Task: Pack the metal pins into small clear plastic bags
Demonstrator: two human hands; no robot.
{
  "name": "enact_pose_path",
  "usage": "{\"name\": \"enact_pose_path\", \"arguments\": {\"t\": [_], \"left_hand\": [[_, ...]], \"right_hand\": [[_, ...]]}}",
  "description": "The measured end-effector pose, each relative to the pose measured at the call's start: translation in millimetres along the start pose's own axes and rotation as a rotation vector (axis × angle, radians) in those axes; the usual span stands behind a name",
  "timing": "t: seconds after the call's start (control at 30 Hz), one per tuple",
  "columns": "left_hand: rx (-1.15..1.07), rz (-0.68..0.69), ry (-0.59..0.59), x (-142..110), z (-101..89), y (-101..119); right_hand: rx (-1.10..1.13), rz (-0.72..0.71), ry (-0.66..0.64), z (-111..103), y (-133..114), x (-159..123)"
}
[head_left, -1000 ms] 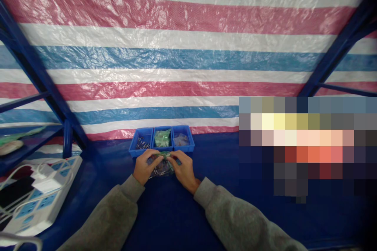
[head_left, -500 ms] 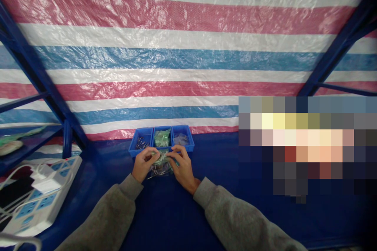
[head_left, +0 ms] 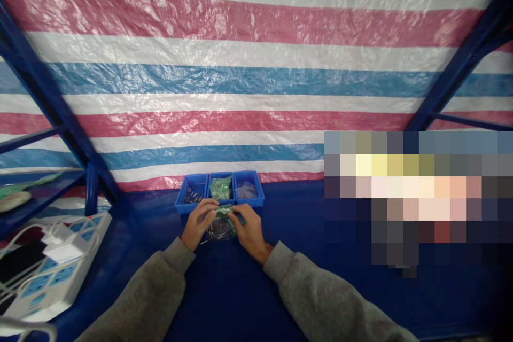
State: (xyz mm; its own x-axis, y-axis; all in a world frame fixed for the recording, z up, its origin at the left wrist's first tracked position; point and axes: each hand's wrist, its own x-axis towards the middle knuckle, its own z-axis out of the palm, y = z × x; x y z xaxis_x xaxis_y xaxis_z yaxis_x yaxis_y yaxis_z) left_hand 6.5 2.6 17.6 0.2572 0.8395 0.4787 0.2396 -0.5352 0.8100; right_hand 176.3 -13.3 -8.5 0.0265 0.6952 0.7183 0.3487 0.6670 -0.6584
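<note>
Two bare hands meet over one narrow green packet (head_left: 223, 210), out of the bins and bunched between their fingertips.
From left: a white power strip (head_left: 76, 289); a blue bin (head_left: 187, 209) of slim metal pieces (head_left: 193, 195); the left hand (head_left: 195, 225), pinching the packet's near end; the middle bin (head_left: 222, 174) of green packets (head_left: 220, 188), just beyond; a clear bag (head_left: 219, 228) with dark contents, under the fingers; the right hand (head_left: 251, 230), gripping the packet's other end, likely steadying it; and the right bin (head_left: 258, 202), holding clear packets (head_left: 246, 190).
</note>
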Motion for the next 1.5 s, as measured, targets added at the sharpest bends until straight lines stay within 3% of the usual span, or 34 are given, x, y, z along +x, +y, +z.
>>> {"name": "enact_pose_path", "arguments": {"t": [0.17,0.4,0.67,0.77,0.87,1.07,1.27,1.4,1.5], "left_hand": [[-0.006,-0.155,0.027,-1.9,3.7,0.2],[-0.303,-0.306,0.016,0.7,2.6,2.9],[-0.213,-0.166,0.071,2.6,2.7,-8.6],[-0.223,-0.125,0.017,0.4,2.3,-8.1],[-0.203,-0.160,-0.052,-2.2,3.0,-3.6],[-0.223,-0.268,0.043,-1.6,3.9,1.6],[-0.330,-0.318,0.038,0.5,3.4,-0.4],[-0.134,-0.190,0.041,2.0,1.0,1.4],[-0.023,-0.046,-0.027,2.6,-1.1,5.2]], "right_hand": [[0.051,0.050,0.012,-0.2,-1.0,-0.9],[0.045,-0.025,-0.019,-2.6,-3.8,0.6],[0.032,0.028,0.014,-2.2,-4.3,1.8],[0.024,0.063,0.042,-1.1,-2.6,1.6],[0.030,0.082,0.053,-0.7,-1.9,0.7],[0.068,0.057,0.017,-3.0,-5.9,0.3],[0.012,-0.033,-0.019,-2.0,-6.1,1.2],[0.026,-0.015,-0.016,-2.0,-4.5,1.7],[0.037,0.032,-0.005,-1.1,-2.1,1.5]]}}
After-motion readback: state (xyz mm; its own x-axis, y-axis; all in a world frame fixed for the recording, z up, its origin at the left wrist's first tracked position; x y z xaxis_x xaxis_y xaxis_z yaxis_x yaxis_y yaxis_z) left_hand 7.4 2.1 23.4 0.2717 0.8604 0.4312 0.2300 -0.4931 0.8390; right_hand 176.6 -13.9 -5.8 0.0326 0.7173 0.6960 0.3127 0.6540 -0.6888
